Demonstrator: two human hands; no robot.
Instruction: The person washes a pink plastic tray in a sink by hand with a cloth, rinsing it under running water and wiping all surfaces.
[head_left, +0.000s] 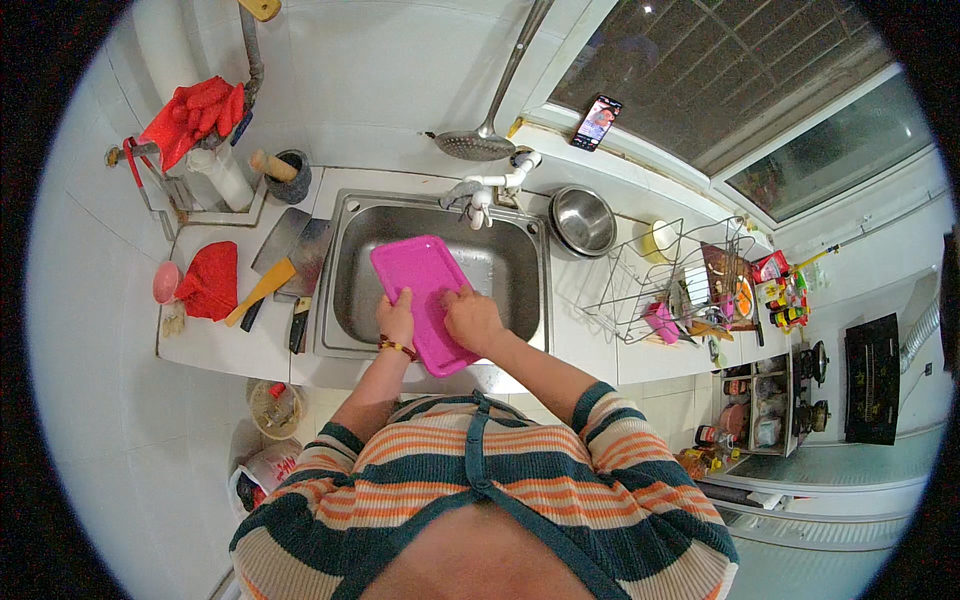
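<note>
A pink rectangular plastic tray is tilted over the stainless steel sink. My left hand grips its left long edge, thumb on the upper face; a beaded bracelet circles that wrist. My right hand rests on the tray's inner face with the fingers curled; whether it holds anything is hidden. Behind the tray, a white faucet reaches over the sink's back edge. Drops of water dot the basin.
Left of the sink lie cleavers, a wooden spatula and a red cloth. Stacked metal bowls and a wire dish rack stand to the right. A mortar sits back left; a phone leans by the window.
</note>
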